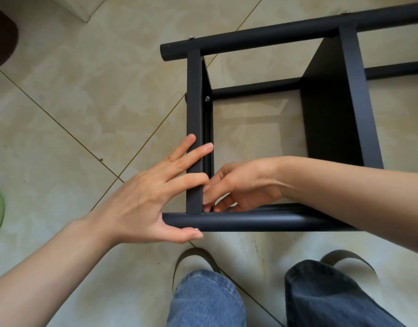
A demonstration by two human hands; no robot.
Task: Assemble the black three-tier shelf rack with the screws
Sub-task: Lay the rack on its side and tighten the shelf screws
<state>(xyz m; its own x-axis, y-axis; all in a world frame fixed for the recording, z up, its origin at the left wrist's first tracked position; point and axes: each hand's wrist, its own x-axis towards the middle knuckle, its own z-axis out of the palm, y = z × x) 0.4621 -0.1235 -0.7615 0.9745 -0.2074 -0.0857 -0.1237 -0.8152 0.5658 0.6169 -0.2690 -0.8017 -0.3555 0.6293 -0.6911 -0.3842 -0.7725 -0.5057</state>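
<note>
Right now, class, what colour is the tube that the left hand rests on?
Black: the tube under the left hand is matt black, seen best in the head view.

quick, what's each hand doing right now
Left hand: open, straight fingers on the shelf panel, thumb under the near tube.
Right hand: fingers curled inside the corner; holding anything cannot be told.

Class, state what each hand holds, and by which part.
Left hand braces the rack at its near corner, thumb under the tube. Right hand: cannot be told.
</note>
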